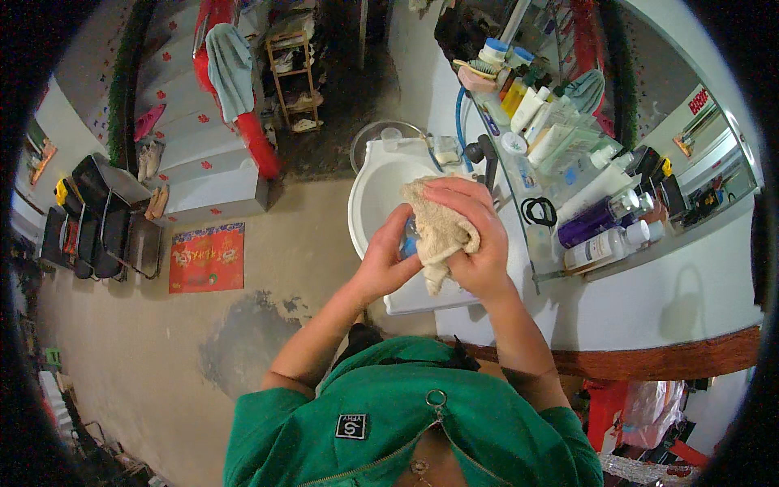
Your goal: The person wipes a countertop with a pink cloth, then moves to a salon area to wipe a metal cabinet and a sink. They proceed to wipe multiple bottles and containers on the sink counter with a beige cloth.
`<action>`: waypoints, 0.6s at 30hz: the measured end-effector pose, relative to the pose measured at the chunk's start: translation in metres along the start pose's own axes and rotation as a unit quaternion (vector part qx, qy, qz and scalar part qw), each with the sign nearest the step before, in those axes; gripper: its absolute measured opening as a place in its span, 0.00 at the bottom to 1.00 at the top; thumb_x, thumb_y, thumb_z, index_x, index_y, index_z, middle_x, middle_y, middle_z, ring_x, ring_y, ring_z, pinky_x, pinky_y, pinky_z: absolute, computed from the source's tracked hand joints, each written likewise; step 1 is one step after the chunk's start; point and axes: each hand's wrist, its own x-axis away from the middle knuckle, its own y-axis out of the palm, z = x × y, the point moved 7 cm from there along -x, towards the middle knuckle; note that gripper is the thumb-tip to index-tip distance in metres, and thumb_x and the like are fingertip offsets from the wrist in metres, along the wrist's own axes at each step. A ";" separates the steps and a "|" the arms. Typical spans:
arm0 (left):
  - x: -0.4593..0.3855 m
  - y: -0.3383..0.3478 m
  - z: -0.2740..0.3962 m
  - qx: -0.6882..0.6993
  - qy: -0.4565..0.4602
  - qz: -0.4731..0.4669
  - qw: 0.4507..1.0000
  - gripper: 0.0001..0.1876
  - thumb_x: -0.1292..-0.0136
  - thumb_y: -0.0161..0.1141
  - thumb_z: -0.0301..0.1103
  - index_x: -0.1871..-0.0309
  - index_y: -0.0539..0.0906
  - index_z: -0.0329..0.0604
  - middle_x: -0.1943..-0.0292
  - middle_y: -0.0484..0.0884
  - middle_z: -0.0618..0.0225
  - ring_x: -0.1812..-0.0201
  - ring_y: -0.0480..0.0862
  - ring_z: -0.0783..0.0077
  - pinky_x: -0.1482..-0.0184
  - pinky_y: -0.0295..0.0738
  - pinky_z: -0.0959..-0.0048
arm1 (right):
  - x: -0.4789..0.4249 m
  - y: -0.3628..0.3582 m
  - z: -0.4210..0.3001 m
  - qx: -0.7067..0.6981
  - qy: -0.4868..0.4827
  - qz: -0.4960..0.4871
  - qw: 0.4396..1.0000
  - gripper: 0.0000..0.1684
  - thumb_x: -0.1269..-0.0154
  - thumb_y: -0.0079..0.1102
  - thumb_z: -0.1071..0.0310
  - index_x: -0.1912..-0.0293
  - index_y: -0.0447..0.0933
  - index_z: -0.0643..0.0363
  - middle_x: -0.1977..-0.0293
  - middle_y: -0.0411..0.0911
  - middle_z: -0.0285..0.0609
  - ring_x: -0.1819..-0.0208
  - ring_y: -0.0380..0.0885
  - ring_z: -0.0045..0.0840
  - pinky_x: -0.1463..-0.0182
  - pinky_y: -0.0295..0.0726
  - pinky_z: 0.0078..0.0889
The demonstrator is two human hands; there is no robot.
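Above the white washbasin (371, 195), my right hand (481, 225) grips a beige terry cloth (441, 228) that hangs down in folds. The cloth lies against a clear, bluish object (409, 243), mostly covered, so its kind is not plain. My left hand (389, 255) holds that object from the left, its thumb and fingers around it. Behind my hands stands a dark faucet (484, 152) at the basin's right rim. A soap dish with a pale bar of soap (447, 156) sits at the basin's far corner.
A glass shelf (535, 268) crowded with bottles (599, 219) and tubes runs along the mirror (657, 79) at right. A blue hose (460, 122) drops behind the basin. Stairs (207, 189) with a red-wrapped rail, a red mat (207, 259) and black chairs (109, 225) are at left.
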 end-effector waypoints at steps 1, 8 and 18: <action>-0.001 0.001 0.005 -0.007 0.022 0.006 1.000 0.32 0.38 0.70 0.32 0.34 0.68 0.37 0.48 0.78 0.59 0.48 0.79 0.64 0.42 0.74 0.66 | 0.000 0.000 0.010 -0.051 0.020 0.000 0.998 0.26 0.44 0.58 0.79 0.43 0.77 0.62 0.45 0.79 0.46 0.39 0.75 0.33 0.31 0.69 0.35; -0.009 0.005 -0.002 0.260 -0.180 0.019 0.948 0.29 0.26 0.58 0.40 0.28 0.62 0.38 0.38 0.75 0.61 0.42 0.76 0.76 0.42 0.74 0.71 | 0.004 -0.008 0.053 -0.113 0.166 0.132 0.971 0.27 0.39 0.56 0.77 0.39 0.73 0.64 0.41 0.76 0.45 0.39 0.75 0.30 0.32 0.69 0.35; -0.020 -0.002 -0.026 0.486 -0.246 0.140 0.827 0.41 0.25 0.25 0.68 0.29 0.66 0.43 0.41 0.79 0.56 0.40 0.79 0.58 0.35 0.72 0.57 | 0.031 0.056 0.019 0.248 -0.096 -0.066 0.962 0.32 0.51 0.69 0.67 0.42 0.80 0.46 0.41 0.76 0.42 0.39 0.70 0.41 0.37 0.67 0.44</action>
